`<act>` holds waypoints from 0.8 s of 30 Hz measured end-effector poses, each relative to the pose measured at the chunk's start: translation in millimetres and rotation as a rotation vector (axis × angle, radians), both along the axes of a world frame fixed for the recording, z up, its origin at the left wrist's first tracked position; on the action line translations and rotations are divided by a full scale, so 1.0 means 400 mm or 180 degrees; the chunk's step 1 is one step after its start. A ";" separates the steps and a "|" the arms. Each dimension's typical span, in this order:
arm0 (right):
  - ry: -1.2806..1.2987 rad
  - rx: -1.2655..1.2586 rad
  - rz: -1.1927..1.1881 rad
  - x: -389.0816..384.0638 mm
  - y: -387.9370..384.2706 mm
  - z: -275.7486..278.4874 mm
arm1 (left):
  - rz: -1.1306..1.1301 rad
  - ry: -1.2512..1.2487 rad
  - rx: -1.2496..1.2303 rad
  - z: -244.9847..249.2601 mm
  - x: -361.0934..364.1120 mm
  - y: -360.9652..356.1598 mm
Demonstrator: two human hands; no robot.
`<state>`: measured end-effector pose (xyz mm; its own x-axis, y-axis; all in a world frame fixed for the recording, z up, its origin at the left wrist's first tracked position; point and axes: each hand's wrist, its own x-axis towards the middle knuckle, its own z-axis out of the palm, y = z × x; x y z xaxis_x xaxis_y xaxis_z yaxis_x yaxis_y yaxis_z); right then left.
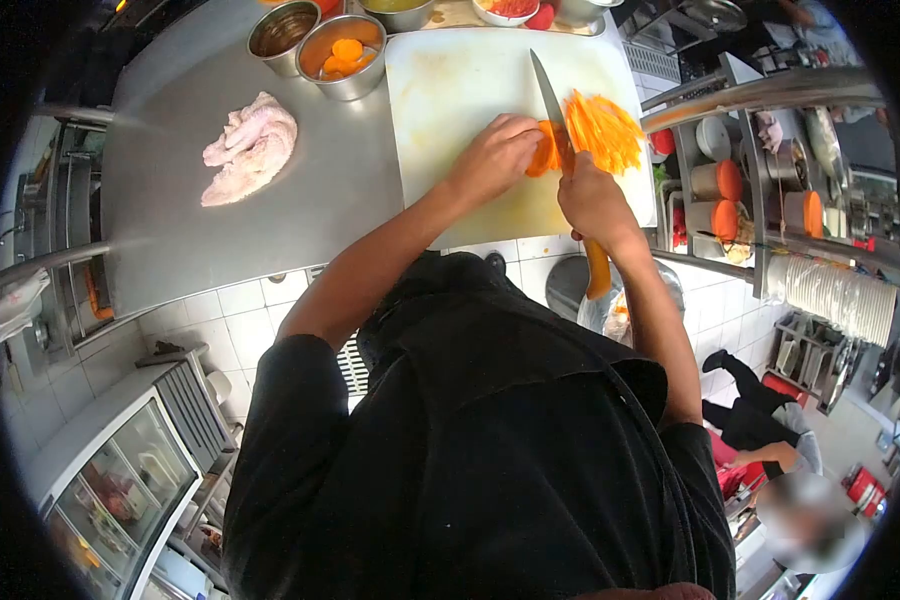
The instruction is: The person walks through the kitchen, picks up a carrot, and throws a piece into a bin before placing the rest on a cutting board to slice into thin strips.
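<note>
My right hand (pixel 595 197) is closed round the yellow-orange handle of a kitchen knife (pixel 548 95), whose long blade points away from me over the white cutting board (pixel 460 85). On the blade's left side, my left hand (pixel 495 157) presses its bent fingers against a piece of carrot (pixel 543 152), which is partly hidden by the fingers and the blade. To the right of the blade lies a heap of thin carrot strips (pixel 605 133). The blade seems to touch the carrot, but its cutting edge is hidden.
A whitish folded cloth (pixel 252 150) lies on the steel table (pixel 345 215). Metal bowls stand behind, one with carrot pieces (pixel 345 62). A shelf with orange-lidded containers (pixel 715 220) is at right. Another person (pixel 770 430) stands at lower right, a glass-fronted fridge (pixel 120 490) at lower left.
</note>
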<state>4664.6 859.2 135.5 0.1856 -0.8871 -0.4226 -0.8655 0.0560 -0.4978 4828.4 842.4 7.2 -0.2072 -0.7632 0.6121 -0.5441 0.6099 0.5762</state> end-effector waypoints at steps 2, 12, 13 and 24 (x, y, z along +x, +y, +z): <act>0.0078 0.0126 -0.0052 0.007 -0.004 0.006 | 0.0019 0.0027 0.0041 -0.001 0.002 0.004; 0.0217 -0.0230 -0.0075 -0.025 -0.007 -0.146 | 0.0024 0.0276 0.0145 -0.025 -0.006 0.001; 0.0131 0.0182 -0.0219 -0.009 -0.028 -0.091 | 0.0023 0.0304 0.0121 -0.019 -0.001 -0.011; 0.0271 -0.0750 0.0062 -0.008 -0.008 -0.206 | 0.0025 0.0331 0.0209 -0.008 0.004 -0.004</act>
<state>4661.3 855.9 53.3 0.1764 -0.9596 -0.2194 -0.9046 -0.0701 -0.4204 4830.0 840.6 4.2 -0.1390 -0.8036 0.5787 -0.4839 0.5649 0.6683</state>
